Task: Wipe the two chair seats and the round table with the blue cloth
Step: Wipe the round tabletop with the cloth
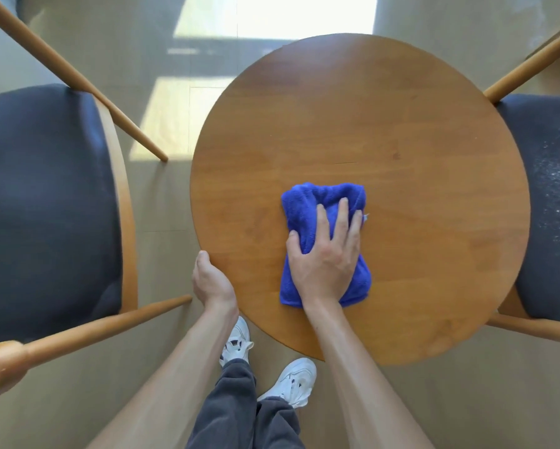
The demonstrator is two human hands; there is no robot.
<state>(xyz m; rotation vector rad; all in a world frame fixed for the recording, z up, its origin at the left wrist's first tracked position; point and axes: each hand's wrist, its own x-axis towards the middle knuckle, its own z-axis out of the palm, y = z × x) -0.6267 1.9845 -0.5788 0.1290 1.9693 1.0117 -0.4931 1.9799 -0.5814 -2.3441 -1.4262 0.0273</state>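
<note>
My right hand [325,254] presses flat, fingers spread, on the soft, light cloth [324,202]; it should slide easily. My left hand [209,280] grips the table [369,124] edge.

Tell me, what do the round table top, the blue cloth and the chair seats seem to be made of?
The round table top looks like wood with a smooth, slightly glossy finish: grain lines and a soft sheen show. The blue cloth seems plush microfibre or terry, given its fuzzy pile. The chair seats look like dark padded upholstery, fabric or leatherette; I cannot tell which.
</note>
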